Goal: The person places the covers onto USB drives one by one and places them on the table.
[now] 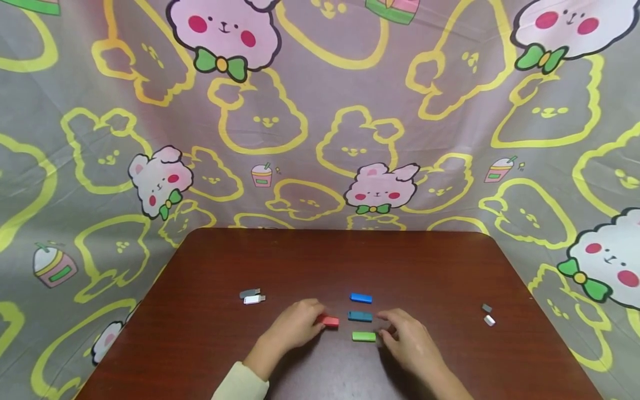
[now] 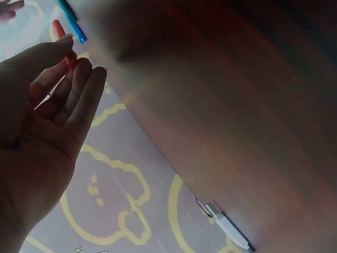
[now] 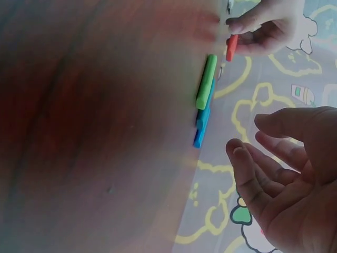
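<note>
My left hand (image 1: 298, 324) pinches a red USB stick (image 1: 330, 321) between thumb and fingers, low over the table. To its right lie three USB sticks in a rough column: blue (image 1: 361, 298) at the back, teal (image 1: 360, 316) in the middle and green (image 1: 364, 336) in front. No metal plug shows on these. Just right of the teal and green ones hovers my right hand (image 1: 411, 340), its fingers loosely bent and apart. In the right wrist view that hand (image 3: 284, 184) holds nothing.
On the left of the brown table (image 1: 280, 255) lie a grey USB stick (image 1: 248, 293) and a white one (image 1: 253, 300), metal plugs bare. A small grey cap (image 1: 486, 308) and a white cap (image 1: 489, 320) sit far right. Patterned cloth (image 1: 310, 128) hangs around the table.
</note>
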`<state>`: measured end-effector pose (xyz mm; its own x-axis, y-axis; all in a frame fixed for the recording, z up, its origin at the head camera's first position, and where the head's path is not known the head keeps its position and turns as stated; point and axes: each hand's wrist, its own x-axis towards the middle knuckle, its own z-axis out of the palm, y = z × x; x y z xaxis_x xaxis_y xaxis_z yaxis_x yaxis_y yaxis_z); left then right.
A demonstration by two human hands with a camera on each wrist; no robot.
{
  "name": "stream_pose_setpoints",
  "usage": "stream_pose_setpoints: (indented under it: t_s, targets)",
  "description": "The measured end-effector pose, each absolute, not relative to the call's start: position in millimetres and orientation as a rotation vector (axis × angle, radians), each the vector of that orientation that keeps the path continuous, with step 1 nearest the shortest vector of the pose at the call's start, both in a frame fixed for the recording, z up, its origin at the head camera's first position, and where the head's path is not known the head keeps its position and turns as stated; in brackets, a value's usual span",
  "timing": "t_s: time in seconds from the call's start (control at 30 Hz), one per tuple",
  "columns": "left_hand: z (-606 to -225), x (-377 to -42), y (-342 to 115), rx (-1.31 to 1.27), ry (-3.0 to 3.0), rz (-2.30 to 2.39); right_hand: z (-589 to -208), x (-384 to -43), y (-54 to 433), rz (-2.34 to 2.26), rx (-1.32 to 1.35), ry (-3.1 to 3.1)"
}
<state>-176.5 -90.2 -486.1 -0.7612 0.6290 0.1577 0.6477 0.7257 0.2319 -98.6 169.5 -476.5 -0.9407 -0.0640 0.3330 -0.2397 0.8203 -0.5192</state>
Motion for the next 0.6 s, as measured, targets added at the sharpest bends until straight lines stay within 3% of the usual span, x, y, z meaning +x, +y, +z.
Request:
stream_pose_setpoints:
  t_s: [0.6]
  targets:
    - [-488.6,-183.5,-89.4,-0.975,-2.947,-0.352,-478.8,-94.4,178.2,0.751,0.197,-2.759]
